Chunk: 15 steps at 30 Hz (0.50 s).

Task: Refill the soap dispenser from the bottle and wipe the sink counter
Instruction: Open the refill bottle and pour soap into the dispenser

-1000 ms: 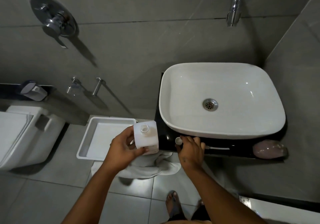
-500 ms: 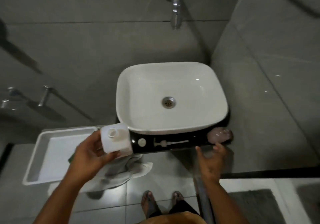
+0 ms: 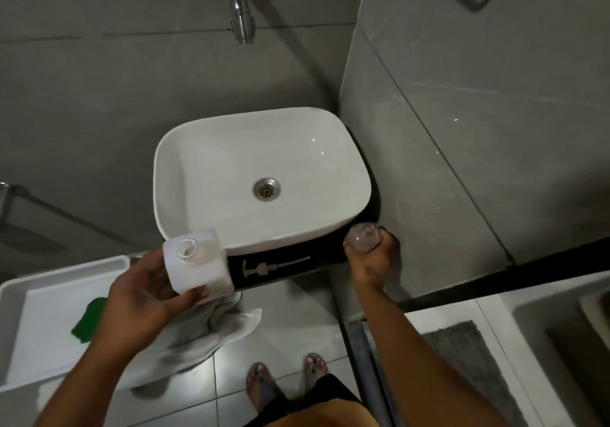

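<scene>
Two hands busy. Left hand [image 3: 142, 298] grips white bottle [image 3: 197, 263], mouth uncapped, upright at front-left corner of sink [image 3: 204, 169]. Right hand [image 3: 374, 261] wraps around clear soap dispenser [image 3: 362, 237] on black counter [image 3: 326, 255] at right end — pump [image 3: 274, 265] lies loose on counter between them.

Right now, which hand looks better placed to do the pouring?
Left. The left hand already holds the open bottle, mouth up. The right hand is wrapped around the dispenser on the counter, so it can steady that.
</scene>
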Available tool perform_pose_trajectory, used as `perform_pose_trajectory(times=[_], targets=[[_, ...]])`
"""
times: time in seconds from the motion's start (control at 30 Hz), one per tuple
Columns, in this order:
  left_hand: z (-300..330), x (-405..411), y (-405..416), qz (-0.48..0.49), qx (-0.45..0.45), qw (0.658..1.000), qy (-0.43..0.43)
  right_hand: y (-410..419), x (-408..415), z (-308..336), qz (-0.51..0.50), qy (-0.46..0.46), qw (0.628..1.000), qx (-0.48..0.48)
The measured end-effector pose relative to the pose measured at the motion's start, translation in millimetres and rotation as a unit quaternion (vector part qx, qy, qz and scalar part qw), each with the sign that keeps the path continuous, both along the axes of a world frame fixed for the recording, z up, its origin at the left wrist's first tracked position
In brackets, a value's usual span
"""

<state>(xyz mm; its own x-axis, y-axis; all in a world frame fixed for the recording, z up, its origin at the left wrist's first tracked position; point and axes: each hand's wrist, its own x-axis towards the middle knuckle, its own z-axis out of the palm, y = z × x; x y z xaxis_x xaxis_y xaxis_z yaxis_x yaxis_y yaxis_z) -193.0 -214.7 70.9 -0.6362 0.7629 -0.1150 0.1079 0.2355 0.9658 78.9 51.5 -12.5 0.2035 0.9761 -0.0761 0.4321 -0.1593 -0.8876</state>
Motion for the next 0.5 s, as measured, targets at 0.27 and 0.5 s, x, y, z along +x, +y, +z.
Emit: perform_pose_trajectory(times=[0.27, 0.5], targets=[[53.0, 11.4, 15.3, -0.025, 0.042, 0.996, 0.07, -33.0, 11.0, 61.9, 0.13, 0.051, 0.99, 0.024], [123.0, 12.2, 43.5, -0.057, 0.076, 0.974, 0.206, -69.5, 2.2, 137.5, 0.275, 0.085, 0.954, 0.09]])
